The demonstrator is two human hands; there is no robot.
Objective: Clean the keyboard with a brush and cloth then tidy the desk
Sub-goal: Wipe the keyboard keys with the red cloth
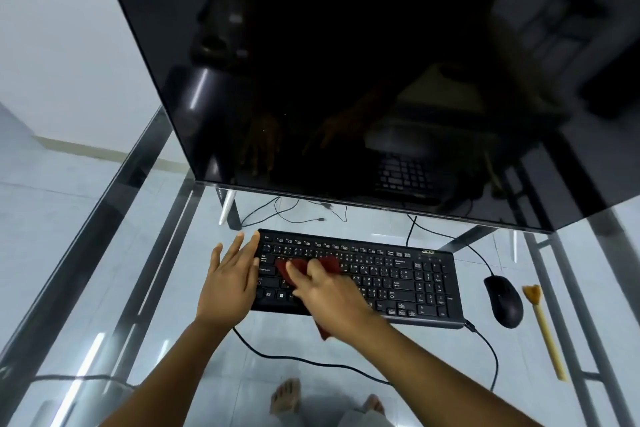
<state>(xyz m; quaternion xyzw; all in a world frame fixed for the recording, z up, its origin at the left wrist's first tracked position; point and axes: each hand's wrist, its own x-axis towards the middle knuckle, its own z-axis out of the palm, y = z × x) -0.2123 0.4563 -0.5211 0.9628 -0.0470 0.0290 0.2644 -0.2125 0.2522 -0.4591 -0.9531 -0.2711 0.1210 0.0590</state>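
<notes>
A black keyboard (398, 281) lies on the glass desk (138, 253) in front of the monitor. My right hand (329, 291) presses a dark red cloth (330, 264) flat onto the keys at the keyboard's left half, with a corner of the cloth hanging out under my wrist. My left hand (232, 274) rests with straight fingers against the keyboard's left end, steadying it. A brush (543, 326) with a pale wooden handle and tan bristles lies on the desk to the right of the mouse.
A large dark monitor (346, 80) looms over the back of the desk. A black mouse (504, 300) sits right of the keyboard, its cable running back. The keyboard's cable loops along the desk's front. My bare feet show through the glass.
</notes>
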